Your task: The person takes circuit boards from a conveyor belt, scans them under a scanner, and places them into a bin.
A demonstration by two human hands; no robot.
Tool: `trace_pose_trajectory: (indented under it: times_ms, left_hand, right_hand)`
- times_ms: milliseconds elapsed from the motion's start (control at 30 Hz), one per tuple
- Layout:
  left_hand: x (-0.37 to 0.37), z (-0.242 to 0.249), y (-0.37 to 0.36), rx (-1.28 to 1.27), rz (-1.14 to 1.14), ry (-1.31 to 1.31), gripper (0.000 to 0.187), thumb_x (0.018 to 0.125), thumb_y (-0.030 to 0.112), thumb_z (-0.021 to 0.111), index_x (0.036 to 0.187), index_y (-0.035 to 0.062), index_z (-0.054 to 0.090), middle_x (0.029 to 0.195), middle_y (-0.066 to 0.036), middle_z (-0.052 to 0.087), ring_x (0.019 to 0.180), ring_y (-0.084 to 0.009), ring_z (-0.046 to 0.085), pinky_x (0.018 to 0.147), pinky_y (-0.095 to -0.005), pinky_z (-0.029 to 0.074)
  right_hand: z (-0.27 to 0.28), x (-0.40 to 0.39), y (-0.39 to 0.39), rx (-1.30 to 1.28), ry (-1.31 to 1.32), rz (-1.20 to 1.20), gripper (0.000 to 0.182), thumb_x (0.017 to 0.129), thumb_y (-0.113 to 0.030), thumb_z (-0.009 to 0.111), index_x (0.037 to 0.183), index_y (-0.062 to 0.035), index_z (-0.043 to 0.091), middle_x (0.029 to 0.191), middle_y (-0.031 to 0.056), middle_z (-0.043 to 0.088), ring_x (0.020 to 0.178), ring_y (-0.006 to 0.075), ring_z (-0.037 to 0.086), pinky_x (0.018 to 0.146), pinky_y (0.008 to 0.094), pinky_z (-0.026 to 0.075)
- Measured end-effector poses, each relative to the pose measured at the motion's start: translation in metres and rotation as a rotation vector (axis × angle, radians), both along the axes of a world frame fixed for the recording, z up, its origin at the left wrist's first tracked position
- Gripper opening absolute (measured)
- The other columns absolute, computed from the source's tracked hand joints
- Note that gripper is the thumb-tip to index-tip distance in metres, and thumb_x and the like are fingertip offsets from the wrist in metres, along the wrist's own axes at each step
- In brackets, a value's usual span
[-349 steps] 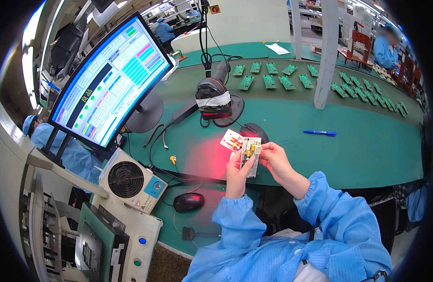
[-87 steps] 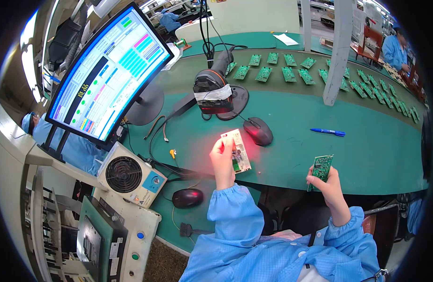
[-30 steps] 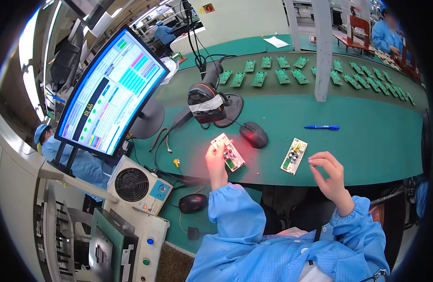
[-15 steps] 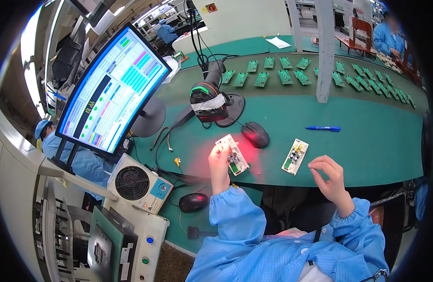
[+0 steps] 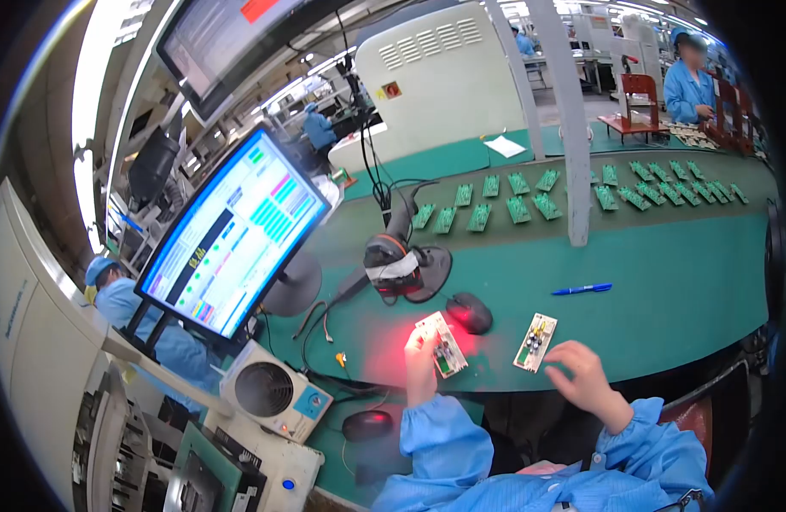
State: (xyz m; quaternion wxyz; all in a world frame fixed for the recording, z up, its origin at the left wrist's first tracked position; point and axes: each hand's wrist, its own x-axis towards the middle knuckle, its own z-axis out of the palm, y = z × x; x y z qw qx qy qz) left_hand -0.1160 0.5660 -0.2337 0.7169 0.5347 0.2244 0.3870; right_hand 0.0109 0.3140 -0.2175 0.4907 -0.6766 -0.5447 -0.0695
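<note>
Pinched by its upper left end, a pale circuit board [image 5: 447, 352] is in my left hand [image 5: 420, 360], low over the green table. Red light from the black scanner [image 5: 391, 266] on its stand falls around it. A second pale board [image 5: 535, 342] lies on the table near the front edge. Just right of that board, my right hand [image 5: 578, 375] hovers with fingers apart and slightly curled, holding nothing. A black mouse [image 5: 469, 313] sits just above the held board.
A monitor [image 5: 231, 230] and a fan unit [image 5: 269, 391] stand at the left. A blue pen [image 5: 582, 289] lies at the right. Several green boards [image 5: 518, 210] rest on the far strip beyond a grey post [image 5: 572, 128]. Co-workers sit farther off.
The view has tilted upward, so the table and hands appear lower. My right hand is closer to the second board. My left hand still holds its board.
</note>
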Motion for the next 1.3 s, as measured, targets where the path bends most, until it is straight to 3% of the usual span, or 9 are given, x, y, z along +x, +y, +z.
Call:
trace_pose_trajectory:
  times_ms: [167,300,367,433,500,600,767,1033,1300]
  left_hand:
    - [0.012,0.005,-0.023,0.071,-0.241,0.020,0.023,0.095,0.016,0.041,0.112,0.0019,0.047,0.098,-0.011,0.061,0.086,-0.0154,0.061,0.073,-0.0263,0.049]
    - [0.020,0.009,-0.035,0.097,-0.361,0.150,0.020,0.095,0.016,0.042,0.110,0.0033,0.045,0.094,-0.009,0.060,0.082,-0.0141,0.061,0.069,-0.0270,0.051]
    - [0.033,-0.021,-0.023,0.413,-0.376,0.279,0.019,0.094,0.014,0.043,0.109,0.0028,0.045,0.093,-0.008,0.060,0.078,-0.0138,0.062,0.066,-0.0274,0.051]
    - [0.041,-0.016,-0.030,0.598,-0.321,0.450,0.018,0.092,0.015,0.047,0.104,0.0010,0.047,0.086,-0.007,0.061,0.072,-0.0127,0.062,0.060,-0.0268,0.050]
    - [0.050,-0.010,-0.039,0.493,-0.415,0.500,0.023,0.090,0.020,0.051,0.105,0.0019,0.048,0.084,-0.011,0.063,0.073,-0.0175,0.064,0.062,-0.0300,0.050]
    - [0.072,-0.016,-0.050,0.690,-0.357,0.558,0.028,0.085,0.022,0.053,0.106,0.0044,0.047,0.087,-0.026,0.060,0.081,-0.0411,0.060,0.064,-0.0429,0.049]
    - [0.104,-0.051,-0.051,0.976,-0.151,0.601,0.038,0.085,0.023,0.051,0.114,-0.0004,0.047,0.097,-0.025,0.060,0.091,-0.0394,0.058,0.078,-0.0445,0.046]
    - [0.119,-0.064,-0.054,1.302,0.279,0.610,0.027,0.084,0.017,0.051,0.099,-0.0044,0.057,0.088,-0.020,0.055,0.084,-0.0354,0.054,0.069,-0.0439,0.046]
    - [0.107,-0.047,-0.065,1.290,0.263,0.691,0.027,0.085,0.020,0.051,0.097,-0.0030,0.058,0.092,-0.018,0.054,0.086,-0.0339,0.052,0.069,-0.0419,0.046]
  right_hand:
    - [-0.022,-0.020,0.043,-0.228,-0.294,0.000,0.039,0.072,-0.029,0.069,0.103,-0.0083,0.057,0.117,0.0087,0.050,0.110,0.0293,0.046,0.098,0.0504,0.031]
    - [-0.043,-0.021,0.059,-0.273,-0.413,-0.085,0.039,0.074,-0.034,0.067,0.103,-0.0097,0.058,0.116,0.0076,0.050,0.112,0.0284,0.045,0.098,0.0581,0.025]
    - [-0.051,-0.010,0.061,-0.287,-0.454,-0.031,0.039,0.074,-0.035,0.065,0.103,-0.0110,0.058,0.113,0.0065,0.051,0.111,0.0267,0.046,0.098,0.0619,0.022]
    - [-0.045,-0.001,0.056,-0.278,-0.452,-0.040,0.031,0.075,-0.029,0.064,0.100,-0.0113,0.059,0.107,0.0055,0.053,0.107,0.0233,0.050,0.099,0.0584,0.024]
    - [-0.056,0.011,0.048,-0.301,-0.419,0.038,0.023,0.076,-0.022,0.063,0.096,-0.0107,0.060,0.104,0.0049,0.055,0.101,0.0208,0.053,0.101,0.0543,0.026]
    - [-0.051,0.023,0.032,-0.236,-0.484,0.040,0.019,0.075,-0.014,0.060,0.093,-0.0093,0.060,0.099,0.0062,0.056,0.094,0.0221,0.055,0.097,0.0450,0.033]
    - [-0.040,0.034,0.014,-0.237,-0.466,0.017,0.021,0.073,-0.011,0.061,0.094,-0.0076,0.059,0.098,0.0074,0.056,0.092,0.0243,0.055,0.091,0.0392,0.039]
    - [-0.039,0.023,0.004,-0.129,-0.376,-0.003,0.031,0.071,-0.013,0.065,0.100,-0.0078,0.059,0.111,0.0098,0.053,0.109,0.0292,0.048,0.094,0.0436,0.036]
    - [-0.023,0.002,-0.052,0.047,-0.225,-0.201,0.036,0.066,-0.004,0.065,0.101,-0.0068,0.057,0.110,0.0107,0.055,0.102,0.0310,0.052,0.088,0.0411,0.041]
